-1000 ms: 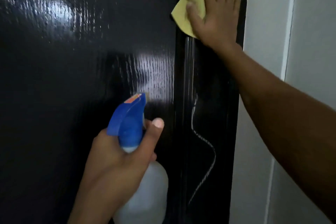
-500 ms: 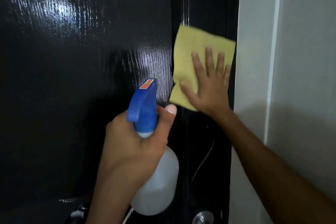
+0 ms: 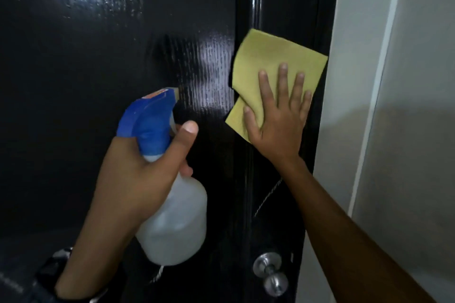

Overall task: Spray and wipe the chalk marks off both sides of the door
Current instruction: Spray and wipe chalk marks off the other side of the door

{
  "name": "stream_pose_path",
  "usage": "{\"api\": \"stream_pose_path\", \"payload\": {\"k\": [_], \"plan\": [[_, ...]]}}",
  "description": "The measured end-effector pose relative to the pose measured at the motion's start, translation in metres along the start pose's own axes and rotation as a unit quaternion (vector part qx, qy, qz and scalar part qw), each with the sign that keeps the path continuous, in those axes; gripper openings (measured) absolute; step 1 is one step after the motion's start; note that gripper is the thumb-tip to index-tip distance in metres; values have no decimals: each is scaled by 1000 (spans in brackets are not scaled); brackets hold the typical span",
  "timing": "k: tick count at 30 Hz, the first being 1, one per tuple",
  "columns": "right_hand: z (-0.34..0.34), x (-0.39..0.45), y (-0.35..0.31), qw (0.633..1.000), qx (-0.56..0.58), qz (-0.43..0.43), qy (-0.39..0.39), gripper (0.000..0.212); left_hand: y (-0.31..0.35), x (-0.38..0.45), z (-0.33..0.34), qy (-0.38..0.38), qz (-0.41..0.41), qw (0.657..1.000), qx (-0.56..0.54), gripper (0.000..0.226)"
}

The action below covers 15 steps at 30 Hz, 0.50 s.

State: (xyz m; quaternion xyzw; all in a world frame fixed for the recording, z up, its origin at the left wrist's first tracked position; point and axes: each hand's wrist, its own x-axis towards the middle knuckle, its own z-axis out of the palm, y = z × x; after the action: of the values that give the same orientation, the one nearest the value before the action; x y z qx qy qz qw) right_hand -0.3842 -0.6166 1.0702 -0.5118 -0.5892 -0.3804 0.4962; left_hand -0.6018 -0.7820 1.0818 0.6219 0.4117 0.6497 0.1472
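A glossy black door [image 3: 98,69] fills the left and middle of the head view, wet with spray near its centre. My right hand [image 3: 280,118] lies flat, fingers spread, pressing a yellow cloth [image 3: 273,61] against the door's right-hand stile. A white chalk line [image 3: 268,197] slants down the stile just below my right wrist. My left hand [image 3: 138,174] grips a white spray bottle [image 3: 177,224] with a blue trigger head [image 3: 147,120], its nozzle pointing at the door panel.
A silver round door knob [image 3: 270,270] sits low on the stile under my right forearm. A white wall and door frame [image 3: 369,81] run along the right. A dark watch [image 3: 51,275] shows on my left wrist.
My right hand has slid the yellow cloth down the stile from the top of view, wiping away the upper part of the chalk line. The view has tilted down, revealing the knob.
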Motion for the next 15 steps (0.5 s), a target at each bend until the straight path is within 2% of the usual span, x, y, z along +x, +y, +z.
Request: {"api": "stream_pose_path", "payload": {"k": [6, 11, 15], "plan": [[-7, 23, -7, 998, 51, 22, -34, 61, -15, -11, -37, 30, -45, 998, 25, 42], [-16, 93, -50, 991, 119, 57, -8, 57, -27, -9, -51, 29, -59, 996, 59, 38], [-15, 105, -69, 994, 108, 12, -6, 58, -38, -3, -61, 49, -73, 994, 64, 32]]}}
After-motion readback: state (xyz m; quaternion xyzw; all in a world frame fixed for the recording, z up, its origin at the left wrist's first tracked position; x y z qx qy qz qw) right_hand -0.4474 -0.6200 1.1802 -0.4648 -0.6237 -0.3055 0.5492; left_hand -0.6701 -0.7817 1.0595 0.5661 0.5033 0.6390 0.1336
